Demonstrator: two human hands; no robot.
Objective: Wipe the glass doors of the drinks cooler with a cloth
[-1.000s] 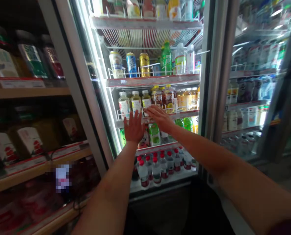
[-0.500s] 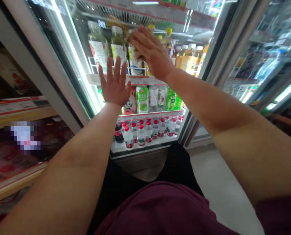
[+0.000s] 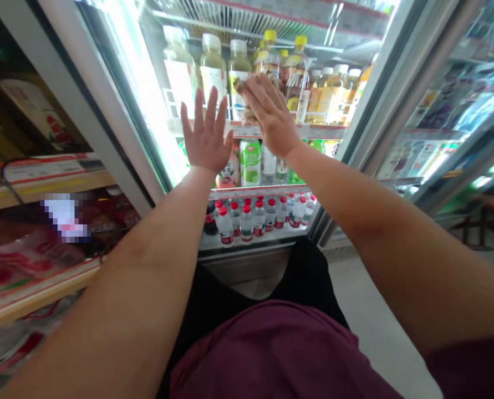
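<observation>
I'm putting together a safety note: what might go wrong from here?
The left hand is spread, apparently against the glass, so it may leave prints. The right hand also reaches forward; if it slipped, the person might lose balance. The right knee looks close to the cooler's base, so leaning in might bump it.

Before the lit fridge (image 3: 263, 191), your left hand (image 3: 207, 136) hides the lower part of the second white-capped bottle (image 3: 213, 64), and your right hand (image 3: 274, 113) covers the lower part of a yellow-capped bottle (image 3: 268, 58). You can't tell whether the brownish patch (image 3: 241, 87) by your right fingers is a reflection. The fridge's upper shelves run off the top edge. Left of it, a pixelated patch (image 3: 66, 216) is unreadable; right of it, the neighbouring cooler (image 3: 425, 135) blurs. Below it, the bottom edge cuts off your purple shirt (image 3: 271, 349).
</observation>
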